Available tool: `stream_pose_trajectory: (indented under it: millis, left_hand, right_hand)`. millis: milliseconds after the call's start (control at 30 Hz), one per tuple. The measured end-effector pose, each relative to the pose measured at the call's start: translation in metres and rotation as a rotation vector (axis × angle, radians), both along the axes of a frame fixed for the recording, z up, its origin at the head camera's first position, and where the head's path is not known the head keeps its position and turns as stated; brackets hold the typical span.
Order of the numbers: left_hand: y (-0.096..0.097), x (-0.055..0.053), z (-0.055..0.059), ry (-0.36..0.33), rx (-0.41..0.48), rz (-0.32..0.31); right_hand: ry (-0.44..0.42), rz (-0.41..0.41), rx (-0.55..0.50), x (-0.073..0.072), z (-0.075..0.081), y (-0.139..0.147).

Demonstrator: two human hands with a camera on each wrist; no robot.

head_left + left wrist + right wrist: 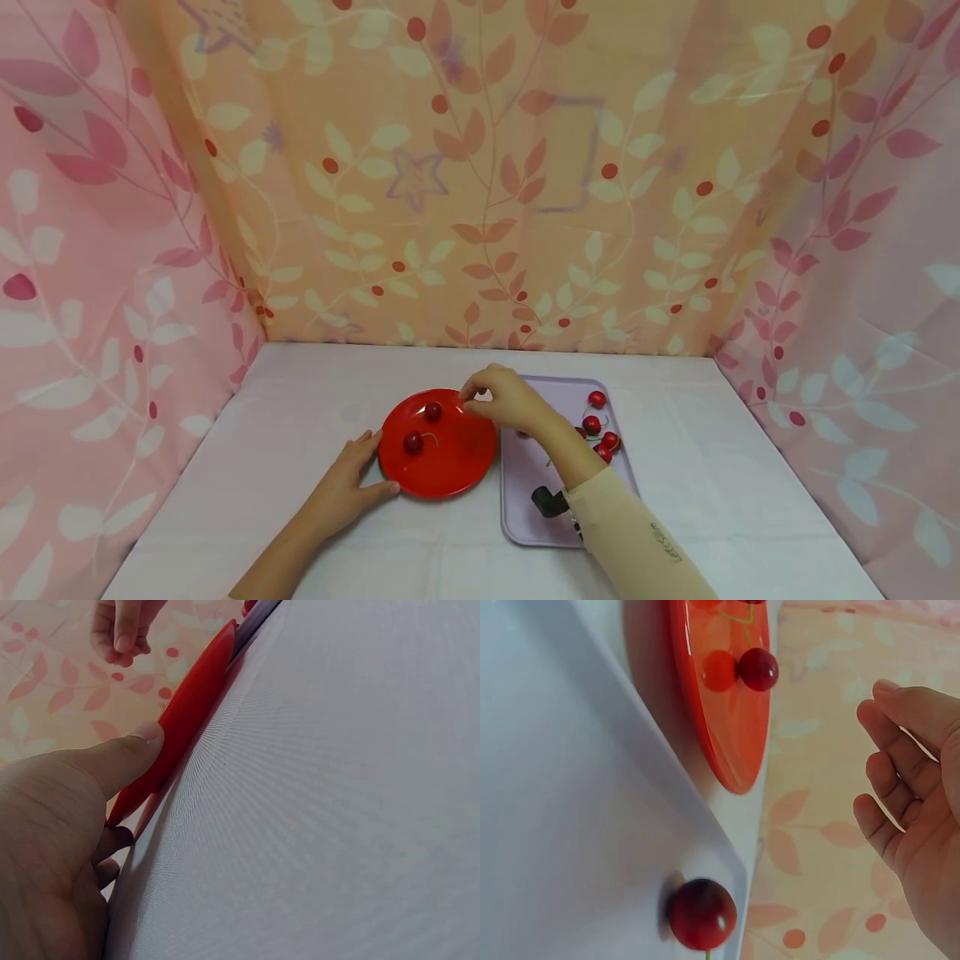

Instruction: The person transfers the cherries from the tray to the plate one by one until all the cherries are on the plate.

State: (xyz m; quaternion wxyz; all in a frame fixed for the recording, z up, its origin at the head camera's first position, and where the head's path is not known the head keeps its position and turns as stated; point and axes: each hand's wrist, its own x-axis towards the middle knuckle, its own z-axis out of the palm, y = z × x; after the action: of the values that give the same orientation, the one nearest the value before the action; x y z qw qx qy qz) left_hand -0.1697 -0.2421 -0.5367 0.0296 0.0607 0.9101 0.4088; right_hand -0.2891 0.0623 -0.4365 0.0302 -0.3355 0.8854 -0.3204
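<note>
A red plate [450, 479] lies on the table with two dark red cherries on it, one cherry [413, 442] with a visible stem. My left hand [347, 481] holds the plate's left rim, thumb at the near side and fingers farther along the edge. Above the plate's right side, my right hand [504, 400] hangs with loosely bent fingers and nothing between them in the right wrist view. Under the right forearm is a lavender tray [517, 525] with several red cherries [592, 425] toward its right side. Another cherry [703, 915] sits near the tray's edge.
A dark curved object [550, 502] lies in the near part of the tray, partly covered by the right sleeve [637, 533]. White cloth [300, 400] covers the table. Leaf-patterned curtains [487, 167] stand at the back and both sides.
</note>
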Motion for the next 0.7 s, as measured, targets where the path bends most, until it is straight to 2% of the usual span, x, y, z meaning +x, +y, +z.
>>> stream_pose_trajectory:
  millis: [267,500,700]
  left_hand:
    - [0.001,-0.001,-0.001,-0.002,-0.005,0.004]
    - [0.001,-0.001,0.000,-0.011,-0.005,0.005]
    - [0.000,-0.001,0.000,-0.019,-0.004,0.004]
  right_hand:
    - [0.052,-0.033,0.003,0.001,0.007,0.027]
    - [0.138,-0.066,0.008,-0.002,0.006,0.053]
    - [0.150,-0.075,-0.006,-0.002,0.006,0.071]
